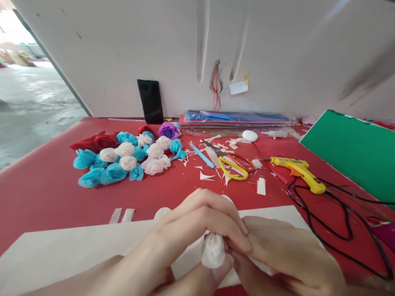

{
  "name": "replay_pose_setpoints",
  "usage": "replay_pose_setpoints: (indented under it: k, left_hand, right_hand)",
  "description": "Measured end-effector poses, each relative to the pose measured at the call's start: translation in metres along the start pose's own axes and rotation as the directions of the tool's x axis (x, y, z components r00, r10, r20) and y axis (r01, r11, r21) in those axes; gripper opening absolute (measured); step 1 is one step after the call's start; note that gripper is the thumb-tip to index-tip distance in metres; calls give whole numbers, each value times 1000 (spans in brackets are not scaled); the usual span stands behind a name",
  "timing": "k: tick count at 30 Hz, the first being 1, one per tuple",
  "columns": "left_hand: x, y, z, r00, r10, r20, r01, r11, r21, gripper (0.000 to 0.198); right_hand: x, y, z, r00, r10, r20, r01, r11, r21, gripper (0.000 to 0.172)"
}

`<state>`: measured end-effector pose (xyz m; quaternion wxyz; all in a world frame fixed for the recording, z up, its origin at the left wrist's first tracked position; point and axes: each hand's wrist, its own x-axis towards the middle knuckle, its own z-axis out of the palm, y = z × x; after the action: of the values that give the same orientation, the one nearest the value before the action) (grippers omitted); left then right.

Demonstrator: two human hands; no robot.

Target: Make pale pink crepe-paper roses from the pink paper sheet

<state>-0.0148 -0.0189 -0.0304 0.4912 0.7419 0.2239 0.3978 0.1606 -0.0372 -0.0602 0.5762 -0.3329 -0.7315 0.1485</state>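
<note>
Between the thumb and fingers of my left hand (185,230) is a small white paper flower (213,250), its rolled centre facing me. My right hand (284,250) presses in from the right with bent fingers, its fingertips meeting the flower's side; what exactly they pinch is hidden. Both hands are above a sheet of white paper (77,238) at the table's near edge. Round white petal pieces (162,212) show behind my left hand. Two short paper strips (128,215) lie beyond the sheet.
Finished blue, white, red and purple flowers (126,162) cluster at left on the red table (55,172). Scissors (233,166), a blue pen (202,155) and paper scraps lie mid-table. A yellow glue gun (299,170) with black cord, a green board (352,152) and a leaning phone (150,101) surround them.
</note>
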Motion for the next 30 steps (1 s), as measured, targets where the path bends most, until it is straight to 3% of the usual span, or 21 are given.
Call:
replay_pose_setpoints:
  k: [5, 7, 11, 14, 17, 19, 21, 23, 25, 28, 30]
  left_hand:
    - [0, 2, 11, 991, 93, -94, -86, 993, 76, 22]
    - [0, 4, 13, 986, 120, -120, -109, 990, 93, 19]
    - [0, 9, 15, 990, 56, -132, -43, 994, 98, 21]
    - [1, 7, 16, 987, 79, -140, -68, 994, 81, 20]
    - [0, -1, 18, 984, 99, -150, -94, 995, 43, 16]
    - [-2, -6, 19, 984, 73, -163, -72, 997, 15, 17]
    - [-5, -8, 19, 979, 21, -201, -20, 1000, 8, 34]
    - [-6, -8, 18, 962, -33, -272, 37, 999, 11, 46]
    - [-6, -6, 14, 943, -59, -328, 54, 998, -23, 37]
    - [-4, 0, 9, 945, -84, -318, 56, 994, -95, 7]
    - [-2, 4, 7, 954, -123, -272, 97, 989, -108, 22]
  right_hand:
    - [16, -1, -6, 978, 23, 209, 7, 990, -142, 24]
    - [24, -2, -8, 972, 15, 235, 22, 988, -152, 26]
    - [27, 0, -13, 975, 6, 222, 28, 989, -147, 25]
    - [16, 3, -14, 980, -1, 200, 28, 991, -132, 20]
    - [4, 4, -9, 993, -48, 105, 56, 996, -73, 12]
    - [1, 2, -7, 997, -75, 13, 75, 997, -1, 18]
    - [4, -1, -9, 998, -30, 53, 26, 997, 73, 15]
    - [12, -4, -15, 972, 136, 189, -158, 982, 104, 11]
    - [20, -5, -22, 965, 187, 186, -217, 964, 155, 17]
    - [25, -2, -26, 968, 186, 168, -224, 943, 248, 26]
    - [26, -1, -25, 964, 211, 162, -251, 925, 284, 27]
